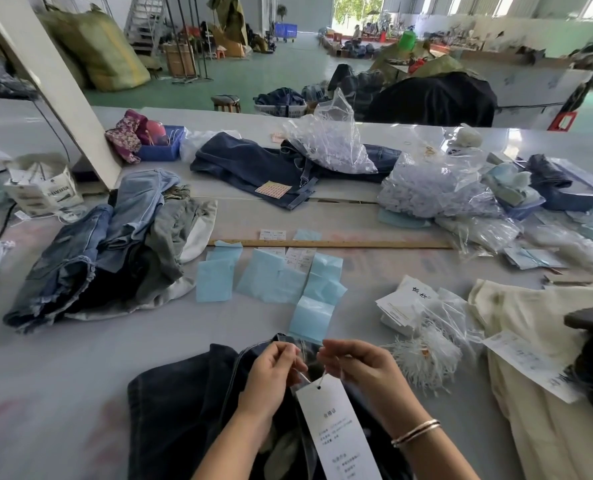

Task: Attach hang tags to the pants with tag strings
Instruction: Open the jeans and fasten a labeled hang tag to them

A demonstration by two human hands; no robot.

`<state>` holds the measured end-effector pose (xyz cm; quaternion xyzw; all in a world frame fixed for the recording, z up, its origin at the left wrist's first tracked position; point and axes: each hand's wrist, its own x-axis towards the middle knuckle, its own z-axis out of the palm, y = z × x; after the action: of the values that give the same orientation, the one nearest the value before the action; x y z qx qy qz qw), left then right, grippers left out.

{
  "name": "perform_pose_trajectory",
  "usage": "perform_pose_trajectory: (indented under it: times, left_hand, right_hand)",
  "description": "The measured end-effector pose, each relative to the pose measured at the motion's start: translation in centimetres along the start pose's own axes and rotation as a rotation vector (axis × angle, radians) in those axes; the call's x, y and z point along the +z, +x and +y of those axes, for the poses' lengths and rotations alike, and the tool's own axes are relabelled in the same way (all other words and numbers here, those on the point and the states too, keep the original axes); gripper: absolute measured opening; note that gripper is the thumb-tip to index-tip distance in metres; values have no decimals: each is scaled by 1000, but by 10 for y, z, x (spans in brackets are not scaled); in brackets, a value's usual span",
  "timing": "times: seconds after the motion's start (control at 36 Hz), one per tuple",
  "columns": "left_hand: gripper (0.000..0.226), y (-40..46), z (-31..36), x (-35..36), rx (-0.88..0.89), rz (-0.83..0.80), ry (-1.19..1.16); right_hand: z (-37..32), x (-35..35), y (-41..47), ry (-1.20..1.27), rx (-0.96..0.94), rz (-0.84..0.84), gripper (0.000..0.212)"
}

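Pants [184, 403] run off-frame; left hand [271, 372] and right hand [361, 368] fingers pinch barely visible tag string [322, 375].

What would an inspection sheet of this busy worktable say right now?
Surface: pale grey table, crowded along its far side.
Job's things: dark pants lie at the near edge; a white hang tag hangs over them on a tag string.
Clutter: heap of jeans, blue paper slips, wooden ruler, plastic bags, loose tag strings, cream garment.
Fingers: left hand and right hand each pinch the string.
Cables: black cable at the left edge.
Surroundings: warehouse floor with sacks and a blue crate.
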<state>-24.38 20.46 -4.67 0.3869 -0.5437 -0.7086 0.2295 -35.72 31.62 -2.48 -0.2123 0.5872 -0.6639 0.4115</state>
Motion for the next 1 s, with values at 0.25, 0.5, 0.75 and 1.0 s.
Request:
perform_pose_trajectory:
  times: [0.25,0.5,0.75,1.0]
  left_hand:
    - [10,-8,8,2,-68,-126,-80]
    - [9,-13,16,2,-5,-166,-24]
    - [10,-16,22,4,152,-204,142]
    - [7,-17,27,7,235,-236,314]
  right_hand:
    - [1,0,2,58,-48,13,31]
    - [0,0,6,200,-36,115,21]
    - [0,-1,4,68,-78,151,21]
    - [-2,2,0,236,-110,143,21]
